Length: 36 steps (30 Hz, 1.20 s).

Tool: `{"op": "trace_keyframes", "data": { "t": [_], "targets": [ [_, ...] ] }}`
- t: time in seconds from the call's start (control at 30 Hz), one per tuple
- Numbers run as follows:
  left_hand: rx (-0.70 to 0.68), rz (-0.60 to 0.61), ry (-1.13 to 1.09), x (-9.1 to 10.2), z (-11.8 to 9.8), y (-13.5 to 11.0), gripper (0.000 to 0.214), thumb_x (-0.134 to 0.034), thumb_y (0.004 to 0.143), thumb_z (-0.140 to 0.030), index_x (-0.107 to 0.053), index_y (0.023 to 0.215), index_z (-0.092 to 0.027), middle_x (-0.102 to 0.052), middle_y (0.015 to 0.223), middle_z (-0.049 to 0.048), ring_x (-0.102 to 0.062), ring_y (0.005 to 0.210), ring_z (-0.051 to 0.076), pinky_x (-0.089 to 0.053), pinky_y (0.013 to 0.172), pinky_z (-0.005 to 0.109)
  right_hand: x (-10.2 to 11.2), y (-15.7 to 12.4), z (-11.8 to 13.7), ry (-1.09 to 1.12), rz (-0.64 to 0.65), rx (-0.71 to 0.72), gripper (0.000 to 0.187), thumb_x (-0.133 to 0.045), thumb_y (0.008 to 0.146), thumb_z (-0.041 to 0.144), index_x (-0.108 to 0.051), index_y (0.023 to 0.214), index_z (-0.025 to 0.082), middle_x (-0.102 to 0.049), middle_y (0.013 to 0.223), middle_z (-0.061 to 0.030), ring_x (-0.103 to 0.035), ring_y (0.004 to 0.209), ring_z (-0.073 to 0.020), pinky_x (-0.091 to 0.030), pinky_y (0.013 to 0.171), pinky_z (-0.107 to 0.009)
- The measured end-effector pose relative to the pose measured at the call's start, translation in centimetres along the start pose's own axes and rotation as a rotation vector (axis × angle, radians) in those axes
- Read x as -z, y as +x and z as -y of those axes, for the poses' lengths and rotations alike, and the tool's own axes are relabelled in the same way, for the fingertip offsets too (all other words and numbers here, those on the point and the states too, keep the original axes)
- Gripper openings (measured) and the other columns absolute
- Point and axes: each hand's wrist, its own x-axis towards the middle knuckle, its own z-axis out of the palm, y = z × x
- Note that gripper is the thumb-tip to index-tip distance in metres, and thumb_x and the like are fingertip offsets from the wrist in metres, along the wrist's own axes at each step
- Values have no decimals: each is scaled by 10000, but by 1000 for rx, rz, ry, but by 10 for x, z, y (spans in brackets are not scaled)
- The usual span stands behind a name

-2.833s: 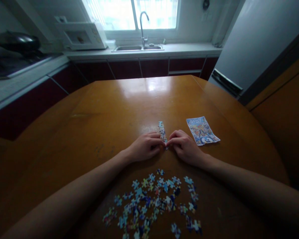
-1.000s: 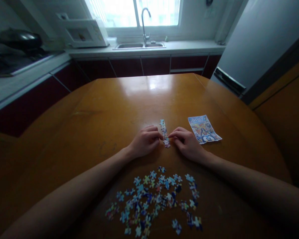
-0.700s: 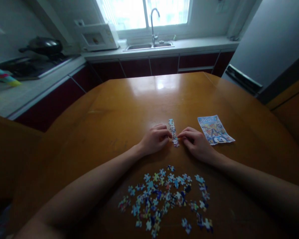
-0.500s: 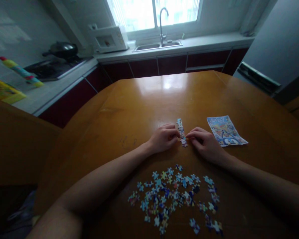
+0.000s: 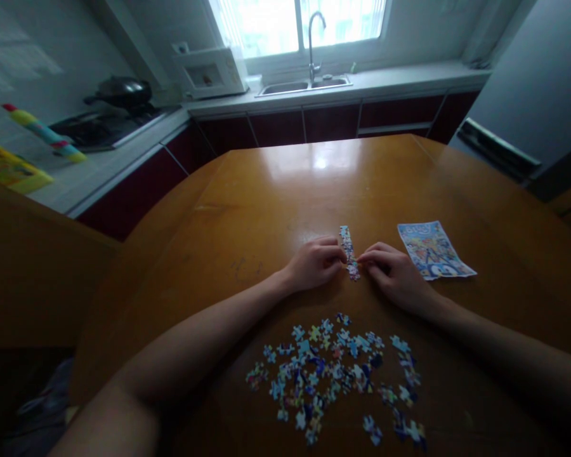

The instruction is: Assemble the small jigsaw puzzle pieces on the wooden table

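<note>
A narrow strip of joined jigsaw puzzle pieces [image 5: 347, 244] lies on the wooden table, running away from me. My left hand [image 5: 318, 263] is closed at its left edge, fingers curled and fingertips against the strip. From the other side, my right hand [image 5: 391, 271] pinches with thumb and forefinger at the strip's right edge. Loose puzzle pieces [image 5: 318, 365] are spread in a heap nearer to me, between my forearms. To the right of my right hand lies a printed picture sheet [image 5: 433, 249] with a colourful cartoon scene.
The wooden table [image 5: 247, 190] reaches toward a counter with a sink [image 5: 285, 87] and tap under a window. A microwave [image 5: 212, 73] and a pan [image 5: 124, 92] on a stove stand at the left. A refrigerator [image 5: 542, 82] is at the right.
The view has shifted slightly. Both hands stay at the strip in nearly the same position, and the loose pieces have not moved.
</note>
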Motion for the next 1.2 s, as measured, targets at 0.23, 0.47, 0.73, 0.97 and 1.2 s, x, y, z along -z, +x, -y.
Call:
{"op": "trace_keyframes", "data": {
  "t": [0.23,0.47,0.73,0.97,1.2],
  "targets": [
    [6,8,-2,1,-4,1,189,-524,860,-120,-704,830,-168,-608,776,31,-555,726,134,-466,665,263,1,0,1,-8,1,9,214,-556,882,125,-735,938,227,-681,960,-69,-632,913,-230,-510,818,-401],
    [18,31,8,1,-2,0,185,-533,858,-116,-709,839,-171,-616,791,27,-564,728,127,-468,669,249,1,1,0,-11,6,22,217,-554,875,113,-732,930,224,-681,950,-66,-631,911,-226,-508,819,-392],
    [13,33,-11,0,0,0,191,-534,860,-118,-717,859,-172,-626,809,29,-554,710,120,-459,661,250,1,1,2,-2,6,14,232,-545,871,92,-731,928,219,-674,947,-61,-625,909,-217,-499,821,-384],
    [13,45,-2,1,-1,0,177,-537,861,-122,-708,855,-171,-630,814,29,-573,729,123,-464,658,246,2,1,3,-7,7,20,225,-545,875,107,-731,915,228,-676,941,-63,-626,909,-221,-505,820,-394],
    [16,45,-2,0,-1,0,178,-539,862,-125,-710,846,-174,-637,810,29,-574,715,121,-469,654,246,2,1,4,-11,8,19,224,-549,871,110,-735,907,229,-681,938,-66,-627,903,-227,-508,816,-400]
  ]
}}
